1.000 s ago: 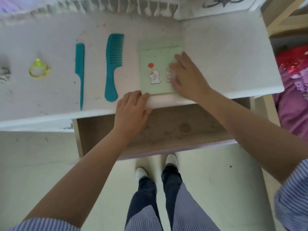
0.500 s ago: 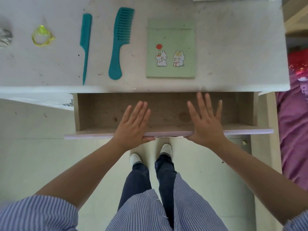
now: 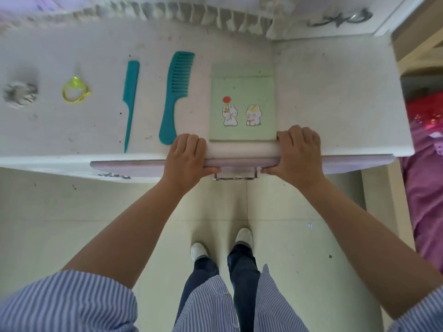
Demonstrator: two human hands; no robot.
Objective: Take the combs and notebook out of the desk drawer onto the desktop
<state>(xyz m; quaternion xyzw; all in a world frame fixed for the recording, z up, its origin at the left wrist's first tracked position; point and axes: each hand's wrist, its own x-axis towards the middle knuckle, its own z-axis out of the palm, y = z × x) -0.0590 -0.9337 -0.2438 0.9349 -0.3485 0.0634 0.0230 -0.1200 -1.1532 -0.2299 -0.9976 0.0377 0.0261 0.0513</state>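
On the white desktop [image 3: 335,104] lie a thin teal tail comb [image 3: 130,92], a wide-toothed teal comb [image 3: 176,92] and a pale green notebook [image 3: 242,87] with two rabbit stickers, side by side. The lilac drawer front [image 3: 134,165] sits flush under the desk edge, so the inside of the drawer is hidden. My left hand [image 3: 187,161] and my right hand [image 3: 298,156] press on the drawer front either side of its metal handle [image 3: 236,176], fingers curled over the desk edge, thumbs below.
A yellow hair tie [image 3: 74,93] and a grey scrunchie [image 3: 20,92] lie at the desktop's left. A fringed cloth [image 3: 191,17] runs along the back. Pink bedding [image 3: 426,164] is at the right. My feet stand on pale floor tiles [image 3: 72,212].
Both hands left the notebook, went flat onto the open drawer's front, and the drawer has slid in under the desk. My fingers now curl over the desk edge.
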